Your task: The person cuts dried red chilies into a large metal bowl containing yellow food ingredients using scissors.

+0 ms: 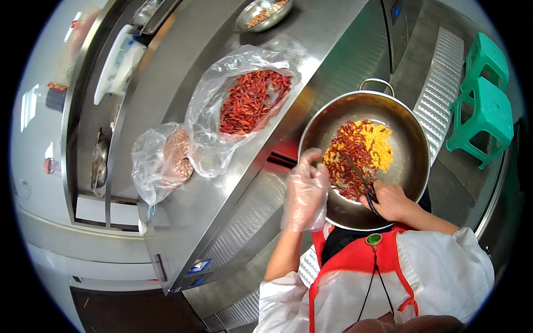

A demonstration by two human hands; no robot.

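Note:
A wide metal pan (412, 166) with a loop handle sits in front of my body. In it lie cut dried red chilies (347, 145) and a patch of loose yellow chili seeds (382, 145). My right hand (390, 201), bare, grips black-handled scissors (357, 169), whose blades point up and left over the chili pieces. My left hand (307, 188), in a clear plastic glove, is at the pan's left rim. Its fingers are curled together, and what they hold, if anything, cannot be made out.
On the steel counter (183, 222) at left lie a clear bag of whole dried red chilies (252, 102) and a smaller bag of pinkish-brown bits (176, 155). Farther back stands a metal bowl (272, 16). Green plastic stools (483, 119) stand at right beside a metal floor grating (441, 77).

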